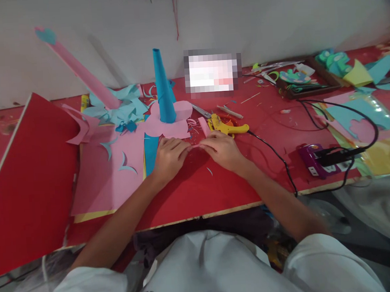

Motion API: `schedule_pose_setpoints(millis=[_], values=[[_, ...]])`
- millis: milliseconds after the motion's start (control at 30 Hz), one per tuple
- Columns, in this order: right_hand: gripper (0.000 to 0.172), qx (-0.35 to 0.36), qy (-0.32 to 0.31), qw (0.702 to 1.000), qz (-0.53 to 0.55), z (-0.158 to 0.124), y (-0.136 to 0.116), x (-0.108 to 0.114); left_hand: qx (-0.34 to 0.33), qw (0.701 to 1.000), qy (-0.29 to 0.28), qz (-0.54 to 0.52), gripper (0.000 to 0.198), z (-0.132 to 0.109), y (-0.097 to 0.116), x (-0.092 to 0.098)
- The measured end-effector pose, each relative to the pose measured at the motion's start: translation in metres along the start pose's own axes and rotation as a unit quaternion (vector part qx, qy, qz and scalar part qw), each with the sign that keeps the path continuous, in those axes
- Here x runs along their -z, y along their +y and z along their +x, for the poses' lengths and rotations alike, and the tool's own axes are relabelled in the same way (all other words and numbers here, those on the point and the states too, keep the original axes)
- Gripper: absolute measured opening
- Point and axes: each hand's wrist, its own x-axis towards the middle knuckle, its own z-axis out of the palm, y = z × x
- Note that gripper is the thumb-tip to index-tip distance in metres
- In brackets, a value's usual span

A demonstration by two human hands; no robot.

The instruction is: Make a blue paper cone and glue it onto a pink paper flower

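Between my two hands, low over the red table, is a narrow pink paper strip (195, 146). The fingers of my left hand (172, 154) pinch its left end, and those of my right hand (222, 149) close on its right end. A wider pink piece (204, 126) stands up just behind my right fingers. Close beyond that hand lies a yellow hot glue gun (228, 126) with a black cord. Behind my left hand a blue paper cone (164, 90) stands upright on a pink flower-shaped paper (182, 113).
Pink sheets (110, 168) with light-blue scraps lie at left, beside a raised red panel (29, 187). A tall pink paper tube (81, 71) leans behind them. A purple power strip (315, 160), cords and a brown tray (316, 79) of cut-outs are at right.
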Motion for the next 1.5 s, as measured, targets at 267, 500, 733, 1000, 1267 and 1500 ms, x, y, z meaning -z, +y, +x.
schedule_pose_setpoints(millis=[267,500,733,1000,1267,1500], values=[[0.035,-0.037,0.051,0.997,0.038,0.001,0.021,0.012,0.059,0.997,0.04,-0.04,0.032,0.005,-0.011,0.012],[0.037,-0.042,0.055,0.996,0.054,0.0,0.018,0.014,0.066,0.996,0.033,-0.052,0.036,0.007,-0.011,0.015],[0.035,-0.028,0.067,0.997,0.007,0.001,0.024,0.018,0.075,0.992,0.053,-0.084,0.027,0.009,-0.03,0.018],[0.053,0.016,-0.044,0.991,-0.125,-0.001,0.011,0.009,0.202,0.969,0.132,0.04,0.025,0.006,-0.065,0.014],[0.06,0.016,-0.055,0.982,-0.179,-0.002,0.008,0.001,0.152,0.978,0.137,0.028,0.032,0.005,-0.047,0.016],[0.056,0.007,-0.065,0.986,-0.153,-0.003,0.01,-0.002,0.108,0.986,0.123,0.031,0.032,0.005,-0.036,0.014]])
